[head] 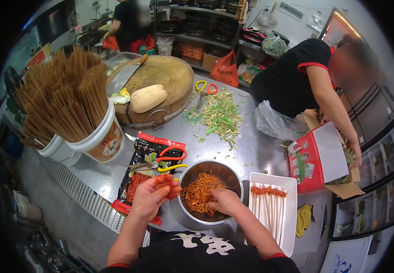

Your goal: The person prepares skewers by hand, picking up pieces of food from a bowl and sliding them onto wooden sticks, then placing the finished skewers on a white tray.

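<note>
Reddish shredded strands fill a steel bowl in front of me. My right hand reaches into the bowl, its fingertips at the strands; whether it pinches any cannot be told. Left of the bowl, my left hand is curled, palm up, around a red, sauce-coated piece of food. Under and beside it lies an open black and red food packet with scissors on it. To the right, a white tray holds several wooden skewers with red food at their far ends.
Buckets of wooden skewers stand at the left. A round chopping block bears a cleaver and a peeled vegetable. Green trimmings and more scissors lie beyond the bowl. At right, a co-worker reaches into a red box.
</note>
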`<state>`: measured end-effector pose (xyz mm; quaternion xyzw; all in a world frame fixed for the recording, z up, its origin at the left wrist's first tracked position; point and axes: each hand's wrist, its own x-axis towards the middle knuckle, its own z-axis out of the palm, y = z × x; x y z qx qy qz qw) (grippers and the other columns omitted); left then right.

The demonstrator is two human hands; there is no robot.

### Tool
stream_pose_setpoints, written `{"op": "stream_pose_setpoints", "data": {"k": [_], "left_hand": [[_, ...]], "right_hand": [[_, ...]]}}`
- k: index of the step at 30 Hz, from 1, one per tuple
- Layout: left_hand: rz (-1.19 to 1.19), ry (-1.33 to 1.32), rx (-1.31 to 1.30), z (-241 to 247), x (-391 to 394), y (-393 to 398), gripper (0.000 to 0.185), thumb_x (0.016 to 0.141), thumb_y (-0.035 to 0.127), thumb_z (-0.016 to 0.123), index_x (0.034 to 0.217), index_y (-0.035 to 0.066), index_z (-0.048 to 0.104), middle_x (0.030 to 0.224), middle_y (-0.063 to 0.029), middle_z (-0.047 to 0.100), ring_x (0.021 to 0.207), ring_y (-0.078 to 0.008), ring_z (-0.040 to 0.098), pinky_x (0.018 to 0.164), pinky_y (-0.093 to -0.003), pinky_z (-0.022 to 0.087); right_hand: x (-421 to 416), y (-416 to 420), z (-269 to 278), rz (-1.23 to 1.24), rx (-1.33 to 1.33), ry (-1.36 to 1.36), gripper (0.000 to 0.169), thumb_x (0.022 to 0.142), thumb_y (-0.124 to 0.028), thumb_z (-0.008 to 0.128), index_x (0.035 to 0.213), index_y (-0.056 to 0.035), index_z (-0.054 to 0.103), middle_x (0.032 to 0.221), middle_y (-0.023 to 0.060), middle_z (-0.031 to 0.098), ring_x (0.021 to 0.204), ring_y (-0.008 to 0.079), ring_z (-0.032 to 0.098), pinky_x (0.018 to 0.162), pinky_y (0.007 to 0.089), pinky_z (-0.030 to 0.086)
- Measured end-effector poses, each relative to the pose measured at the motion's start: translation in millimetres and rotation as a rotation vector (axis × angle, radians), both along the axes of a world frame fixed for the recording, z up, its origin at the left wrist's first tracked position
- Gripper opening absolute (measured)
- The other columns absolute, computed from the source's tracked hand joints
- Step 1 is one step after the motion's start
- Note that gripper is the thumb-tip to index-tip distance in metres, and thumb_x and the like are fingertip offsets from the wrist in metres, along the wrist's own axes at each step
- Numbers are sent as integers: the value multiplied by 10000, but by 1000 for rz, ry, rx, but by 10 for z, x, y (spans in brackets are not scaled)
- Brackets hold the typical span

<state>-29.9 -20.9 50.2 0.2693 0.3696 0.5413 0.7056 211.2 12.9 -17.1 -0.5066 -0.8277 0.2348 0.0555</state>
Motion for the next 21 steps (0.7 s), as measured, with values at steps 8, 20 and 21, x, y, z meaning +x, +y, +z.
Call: {"op": "stream_pose_setpoints", "data": {"k": [8, 20, 21], "left_hand": [[-9, 58, 0, -10, 12, -4, 252, 826, 11, 488, 1074, -28, 478, 1004, -143, 565, 889, -220, 583, 774, -309, 480], [-201, 745, 401, -61, 434, 14, 326, 753, 19, 559, 1074, -11, 509, 972, -140, 581, 858, -220, 586, 735, -288, 464], [-215, 945, 506, -32, 477, 18, 315, 745, 41, 570, 1054, -4, 525, 951, -156, 585, 831, -247, 594, 695, -289, 472]], "right_hand": [[115, 54, 201, -35, 30, 219, 196, 696, -215, 581, 817, -65, 617, 764, 122, 594, 697, 287, 584, 621, 368, 468], [29, -58, 629, -31, 86, 304, 165, 686, -199, 594, 796, -81, 625, 721, 90, 586, 658, 269, 575, 584, 350, 469], [1, -76, 639, -20, 141, 267, 156, 685, -200, 595, 789, -87, 624, 721, 84, 587, 653, 270, 576, 576, 355, 470]]}}
